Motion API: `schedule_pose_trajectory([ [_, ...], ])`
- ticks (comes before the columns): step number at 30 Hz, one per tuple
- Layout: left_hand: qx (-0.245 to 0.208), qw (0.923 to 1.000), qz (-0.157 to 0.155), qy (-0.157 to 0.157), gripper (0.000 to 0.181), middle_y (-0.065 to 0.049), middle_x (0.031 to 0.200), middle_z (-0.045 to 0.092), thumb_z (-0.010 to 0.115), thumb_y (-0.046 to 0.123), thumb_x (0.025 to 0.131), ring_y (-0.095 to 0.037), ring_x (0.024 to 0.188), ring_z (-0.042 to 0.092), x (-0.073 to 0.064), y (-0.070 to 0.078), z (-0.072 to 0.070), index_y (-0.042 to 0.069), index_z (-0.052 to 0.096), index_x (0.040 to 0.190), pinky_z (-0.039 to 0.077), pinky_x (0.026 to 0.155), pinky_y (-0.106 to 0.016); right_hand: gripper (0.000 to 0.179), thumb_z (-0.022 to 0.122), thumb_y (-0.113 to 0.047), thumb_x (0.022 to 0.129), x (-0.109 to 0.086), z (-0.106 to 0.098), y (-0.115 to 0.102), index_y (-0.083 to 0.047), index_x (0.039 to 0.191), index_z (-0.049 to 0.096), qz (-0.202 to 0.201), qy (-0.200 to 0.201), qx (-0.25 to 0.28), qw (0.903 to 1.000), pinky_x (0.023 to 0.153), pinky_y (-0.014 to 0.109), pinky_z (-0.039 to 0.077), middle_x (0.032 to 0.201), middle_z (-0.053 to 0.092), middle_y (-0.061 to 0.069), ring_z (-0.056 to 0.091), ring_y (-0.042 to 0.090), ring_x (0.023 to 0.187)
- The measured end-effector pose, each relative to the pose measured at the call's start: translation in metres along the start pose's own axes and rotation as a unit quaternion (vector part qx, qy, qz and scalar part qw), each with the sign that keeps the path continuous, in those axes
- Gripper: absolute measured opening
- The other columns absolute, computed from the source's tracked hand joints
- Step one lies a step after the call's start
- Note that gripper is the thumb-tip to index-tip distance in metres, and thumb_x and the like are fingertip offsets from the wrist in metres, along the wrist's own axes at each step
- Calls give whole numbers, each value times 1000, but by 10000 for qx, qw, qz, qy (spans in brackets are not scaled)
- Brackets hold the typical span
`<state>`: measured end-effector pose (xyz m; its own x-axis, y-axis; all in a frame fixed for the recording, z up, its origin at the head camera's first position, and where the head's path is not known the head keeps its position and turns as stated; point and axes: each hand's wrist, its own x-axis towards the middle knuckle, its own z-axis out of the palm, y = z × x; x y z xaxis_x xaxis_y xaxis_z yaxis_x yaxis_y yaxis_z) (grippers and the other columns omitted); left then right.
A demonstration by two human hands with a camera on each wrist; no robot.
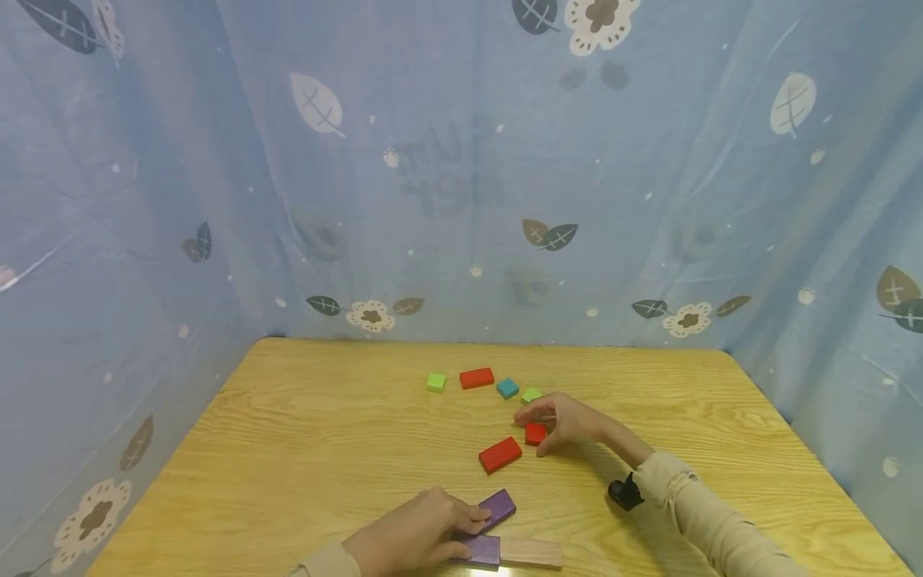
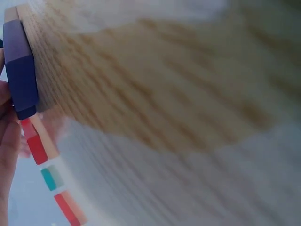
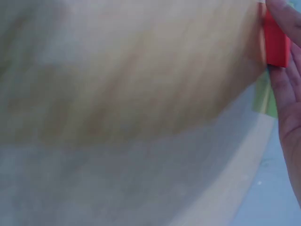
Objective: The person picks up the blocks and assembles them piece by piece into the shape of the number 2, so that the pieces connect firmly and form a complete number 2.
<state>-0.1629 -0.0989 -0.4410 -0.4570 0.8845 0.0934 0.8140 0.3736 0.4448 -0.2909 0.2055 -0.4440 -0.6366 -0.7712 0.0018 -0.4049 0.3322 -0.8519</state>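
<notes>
My left hand [image 1: 425,529] is at the table's near side, fingers curled over a slanted purple block [image 1: 499,506]. Its thumb lies at a second purple block [image 1: 485,551], whose left end the hand hides. That block meets a plain wooden block [image 1: 531,552] end to end. In the left wrist view, fingers [image 2: 5,136] sit beside purple block faces [image 2: 22,82]. My right hand [image 1: 570,421] arches around a small red block [image 1: 535,433], thumb and fingers apart in the head view. The right wrist view has the red block [image 3: 276,40] partly behind a digit; contact is unclear.
A longer red block [image 1: 501,455] lies between the hands. Farther back are a green block [image 1: 436,382], a red block [image 1: 477,378], a blue block [image 1: 508,389] and another green block [image 1: 530,396]. Patterned blue curtains [image 1: 461,176] enclose the wooden table [image 1: 324,433].
</notes>
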Motion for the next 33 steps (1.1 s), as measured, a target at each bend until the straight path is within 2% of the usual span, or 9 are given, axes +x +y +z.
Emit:
schedule_pose_trajectory([
  [6,133,9997,174,94,36,-2,124,62,63,27,92,-7,112,56,0,0,0,7,65,123,47,87,-16,49,76,1,78,-8,3,5,7,123,58,84,248,100,9996,100,43,42,122,62,21,53,37,120],
  [8,44,9999,95,37,37,-1,125,61,63,27,92,-6,112,55,1,0,0,7,65,123,47,87,-15,50,77,-1,78,-8,4,6,6,123,59,80,267,32,9996,100,43,42,122,63,19,54,36,119],
  [13,-93,9999,-62,-53,37,0,125,61,63,28,92,-6,112,55,1,1,0,8,65,123,47,86,-15,55,81,-6,75,-4,7,5,6,124,59,-148,138,-236,9995,99,39,44,121,64,17,58,31,116],
  [17,38,10000,23,34,36,-2,124,62,64,26,92,-7,112,55,1,1,0,7,65,122,47,86,-15,54,81,-6,74,1,11,2,7,122,60,-396,-15,-259,9989,97,37,45,120,64,17,58,31,114],
  [22,70,9999,59,57,36,-2,124,62,66,25,91,-7,112,56,1,1,0,6,66,121,47,86,-14,54,81,-7,74,5,16,-3,6,122,60,-459,-88,-337,9983,97,34,45,120,65,16,59,28,114],
  [29,-93,9999,-107,-43,36,0,125,61,66,25,91,-6,113,55,1,1,0,7,65,123,47,86,-15,53,84,-15,73,11,22,-13,-1,120,64,-415,-58,-855,9955,96,28,46,116,68,6,60,16,111],
  [33,-117,9998,-153,-84,37,1,125,61,65,26,91,-6,113,55,2,2,0,7,65,123,47,85,-15,49,85,-21,71,15,25,-18,-6,115,68,-514,-36,-1413,9886,92,29,47,112,69,1,61,12,107],
])
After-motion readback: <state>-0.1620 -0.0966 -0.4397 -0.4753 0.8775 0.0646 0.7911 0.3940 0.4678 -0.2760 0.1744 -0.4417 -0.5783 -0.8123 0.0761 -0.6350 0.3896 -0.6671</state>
